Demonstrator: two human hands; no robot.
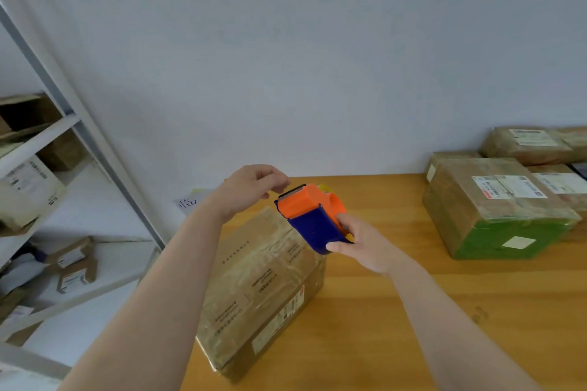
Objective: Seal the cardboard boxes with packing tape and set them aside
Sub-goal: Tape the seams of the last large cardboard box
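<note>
Nearest, a cardboard box (260, 289) lies on the left part of the wooden table (413, 311), one corner close to the front edge. Its top looks glossy and wrinkled, as if strips of tape already cover it, though I cannot tell whether the seam is fully closed. Just above its far end the right hand (359, 244) holds a tape dispenser (313, 219), fingers wrapped round the blue body, with the orange toothed end pointing up and to the left. The left hand (251, 190) hovers right at that toothed end with fingers curled and thumb close to them, as if picking for the loose end of the tape. The tape itself does not show, so whether it is pinched cannot be told. Farther back on the right, well apart from this box, sits a pile of boxes (495, 209) wrapped in shiny tape, which are probably the finished ones. To the left stands a shelf (41, 136) holding more parcels. By this reading several boxes are done, and this one still needs taping and moving to the pile.
</note>
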